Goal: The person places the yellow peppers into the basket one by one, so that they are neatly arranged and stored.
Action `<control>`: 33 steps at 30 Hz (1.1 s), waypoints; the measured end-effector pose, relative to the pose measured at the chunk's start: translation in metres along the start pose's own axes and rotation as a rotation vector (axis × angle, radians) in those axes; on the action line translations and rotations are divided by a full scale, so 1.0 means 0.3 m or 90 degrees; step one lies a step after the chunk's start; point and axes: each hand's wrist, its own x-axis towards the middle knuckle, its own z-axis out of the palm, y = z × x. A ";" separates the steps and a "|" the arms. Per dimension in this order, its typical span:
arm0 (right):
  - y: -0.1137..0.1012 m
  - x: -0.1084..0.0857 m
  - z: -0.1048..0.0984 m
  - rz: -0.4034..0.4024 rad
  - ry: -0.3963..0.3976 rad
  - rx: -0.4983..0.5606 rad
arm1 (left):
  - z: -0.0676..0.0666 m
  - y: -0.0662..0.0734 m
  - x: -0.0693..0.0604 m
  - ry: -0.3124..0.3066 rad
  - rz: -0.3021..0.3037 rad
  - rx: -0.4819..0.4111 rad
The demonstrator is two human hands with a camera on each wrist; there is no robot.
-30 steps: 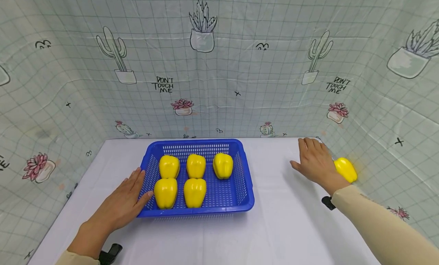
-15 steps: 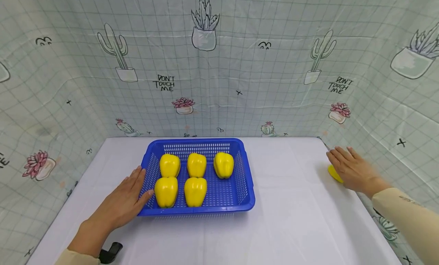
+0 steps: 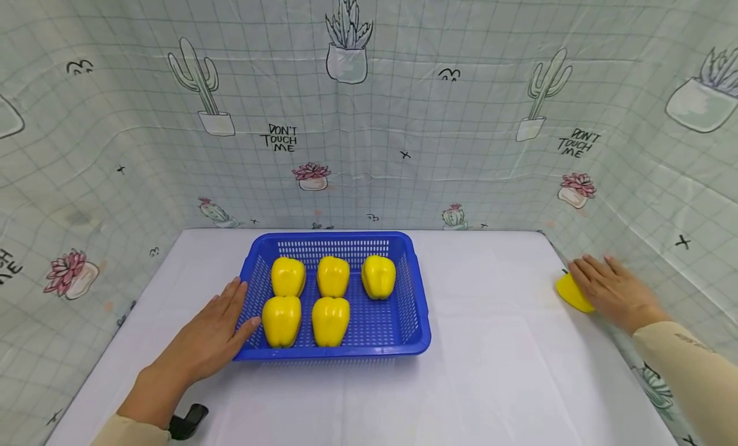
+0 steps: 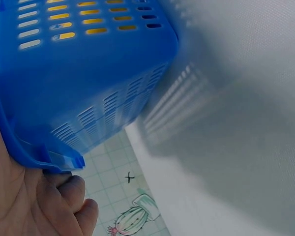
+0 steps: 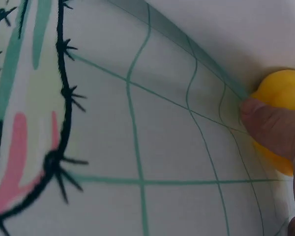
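In the head view, a blue plastic basket (image 3: 414, 292) holds several yellow bell peppers (image 3: 330, 321), two of them in the front row. My left hand (image 3: 204, 336) rests along its left rim, fingers straight; the left wrist view shows that hand's fingers (image 4: 73, 191) just beyond the basket's (image 4: 78, 73) rim. Far to the right, my right hand (image 3: 617, 295) grips another yellow bell pepper (image 3: 571, 293) that lies at the table's right side, partly covered by the hand. Up close in the right wrist view, the thumb (image 5: 273, 123) lies against this pepper (image 5: 282, 83).
A white cloth covers the table (image 3: 490, 343). Behind and at both sides hangs a grid-patterned curtain (image 3: 380, 113) printed with cacti; its right side comes close to my right hand. A black strap piece (image 3: 188, 421) shows at my left wrist.
My right hand has moved right, from above the table beside the pepper onto it, and now grips it. The left hand stays at the basket rim. The head view has shifted slightly.
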 end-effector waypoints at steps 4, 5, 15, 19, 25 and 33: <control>-0.002 0.005 0.007 0.000 0.012 0.009 | 0.000 0.000 0.001 -0.001 0.002 -0.003; -0.004 0.009 0.009 0.002 0.027 0.017 | 0.000 -0.001 0.001 -0.001 0.003 -0.004; -0.047 0.101 0.016 0.076 0.097 0.166 | -0.001 -0.005 -0.001 0.002 0.004 -0.012; -0.071 0.119 0.010 0.100 0.077 0.195 | 0.000 -0.006 -0.002 0.004 0.004 -0.011; -0.100 0.137 0.005 0.147 0.119 0.216 | 0.000 -0.004 -0.002 0.002 0.002 -0.009; -0.119 0.174 -0.007 0.159 0.209 0.205 | 0.001 -0.002 0.000 0.004 -0.001 -0.003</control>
